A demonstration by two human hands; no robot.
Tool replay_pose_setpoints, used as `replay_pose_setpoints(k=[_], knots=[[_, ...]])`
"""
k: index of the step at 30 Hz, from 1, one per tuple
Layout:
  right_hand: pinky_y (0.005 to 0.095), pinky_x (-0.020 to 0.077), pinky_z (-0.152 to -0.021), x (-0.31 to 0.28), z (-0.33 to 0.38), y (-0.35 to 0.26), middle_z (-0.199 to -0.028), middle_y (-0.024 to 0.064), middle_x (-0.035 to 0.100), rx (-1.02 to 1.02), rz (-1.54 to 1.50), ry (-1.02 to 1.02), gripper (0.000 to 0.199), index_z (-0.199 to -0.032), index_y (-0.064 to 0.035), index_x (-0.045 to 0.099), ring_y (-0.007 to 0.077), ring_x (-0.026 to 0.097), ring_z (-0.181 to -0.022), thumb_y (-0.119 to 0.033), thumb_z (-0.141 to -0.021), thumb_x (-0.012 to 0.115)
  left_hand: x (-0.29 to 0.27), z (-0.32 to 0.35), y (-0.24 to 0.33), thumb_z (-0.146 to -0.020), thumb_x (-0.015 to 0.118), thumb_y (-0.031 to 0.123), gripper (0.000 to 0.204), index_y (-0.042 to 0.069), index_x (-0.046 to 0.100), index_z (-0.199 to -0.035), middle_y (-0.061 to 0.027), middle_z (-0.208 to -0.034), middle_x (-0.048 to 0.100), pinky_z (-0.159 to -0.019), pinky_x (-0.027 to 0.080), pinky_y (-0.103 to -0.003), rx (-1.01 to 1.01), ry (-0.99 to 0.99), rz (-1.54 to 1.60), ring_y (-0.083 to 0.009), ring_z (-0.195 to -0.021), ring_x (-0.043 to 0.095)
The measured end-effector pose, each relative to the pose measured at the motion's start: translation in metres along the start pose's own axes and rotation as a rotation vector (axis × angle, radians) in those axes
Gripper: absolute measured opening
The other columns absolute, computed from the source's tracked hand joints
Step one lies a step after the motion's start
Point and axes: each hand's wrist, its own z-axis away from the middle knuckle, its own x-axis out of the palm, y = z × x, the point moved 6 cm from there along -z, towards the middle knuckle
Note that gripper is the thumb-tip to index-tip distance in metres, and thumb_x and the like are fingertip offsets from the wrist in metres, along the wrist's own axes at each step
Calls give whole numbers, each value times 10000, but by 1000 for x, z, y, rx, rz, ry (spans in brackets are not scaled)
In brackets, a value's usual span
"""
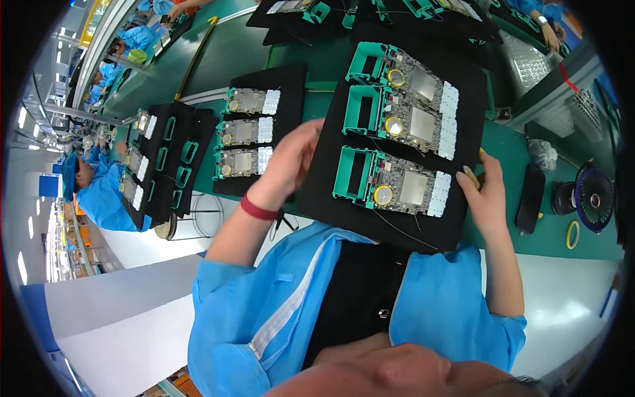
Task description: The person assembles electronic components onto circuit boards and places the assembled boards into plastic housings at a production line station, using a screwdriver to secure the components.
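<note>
Three circuit-board assemblies point(397, 135) lie in a column on the black foam tray point(331, 192) in the head view, each with a green plastic frame on its left, a metal shield in the middle, a round yellow-ringed coin cell and a white keypad strip at its right end. The tray sits at the near edge of the green workbench point(509, 149), tilted slightly, right in front of the person. The left hand point(291, 162) grips the tray's left edge, fingers curled together over the rim, a red band on the wrist. The right hand point(486, 188) rests at the tray's right edge, fingers closed around a small yellowish tool point(471, 176); how firmly it bears on the tray I cannot tell. I'd judge the tray light but a little flexible, and the boards loose on it and fragile, with thin wires trailing off the nearest one, so holding it level by both side edges looks safest. A second tray point(291, 92) with three smaller boards lies just to the left.
</note>
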Motion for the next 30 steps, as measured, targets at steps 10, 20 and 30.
replay_pose_setpoints(k=[10,20,30], knots=[[224,470,-714,-1,-1,-27,-927,51,628,9,-410,-5,630,-1439,65,411,79,568,-804,-115,-902,686,9,-21,38,-963,503,260,395,-5,606,-1238,-133,-1161,694,-920,537,-382,-61,61,95,-236,-1023,680],[212,449,-650,41,-66,-96,-1077,66,666,42,-678,-469,660,-1479,49,359,51,545,-744,-249,-960,638,-65,36,71,-715,580,78,678,-46,472,-1373,-213,-1247,631,-992,518,-467,133,-333,531,-360,-1093,651],[181,257,-482,31,-78,-64,-878,1,672,59,-720,-400,388,-1257,-18,603,6,373,-556,-267,-960,611,-122,110,29,-965,586,119,276,-1,605,-1213,-153,-1178,680,-822,588,-387,422,172,535,-289,-1030,684]])
